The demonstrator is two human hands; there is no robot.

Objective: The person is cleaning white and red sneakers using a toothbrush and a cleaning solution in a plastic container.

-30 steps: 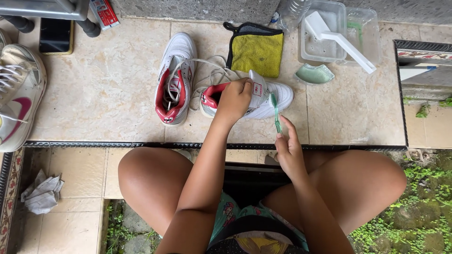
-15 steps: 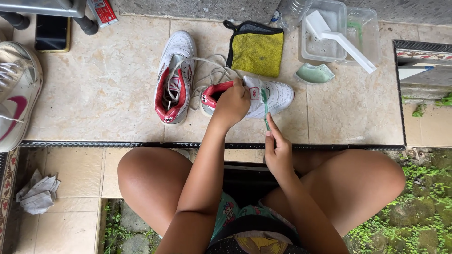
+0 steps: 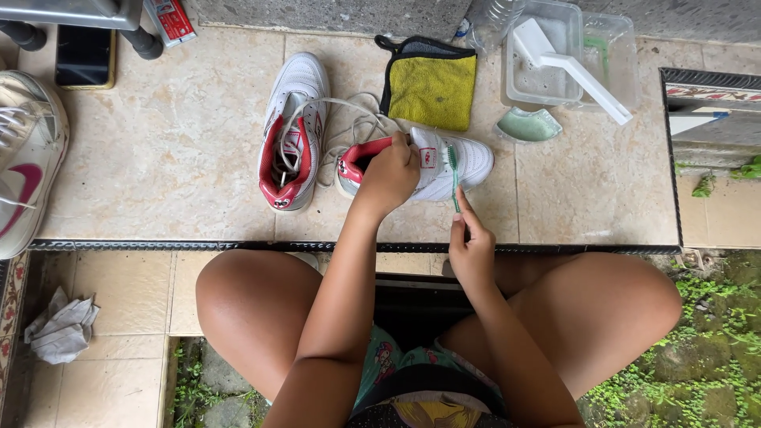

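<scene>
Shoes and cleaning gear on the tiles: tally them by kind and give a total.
White sneakers: 3
Green toothbrush: 1
Yellow cloth: 1
Clear plastic tubs: 2
White brush: 1
Total: 8

yellow cloth point(image 3: 432, 89) | clear tub point(image 3: 547, 55) | phone point(image 3: 84, 55) | crumpled rag point(image 3: 62, 326)

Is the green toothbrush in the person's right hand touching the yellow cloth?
No, the green toothbrush in the right hand has its head on the white sneaker, apart from the yellow cloth lying behind it.
</scene>
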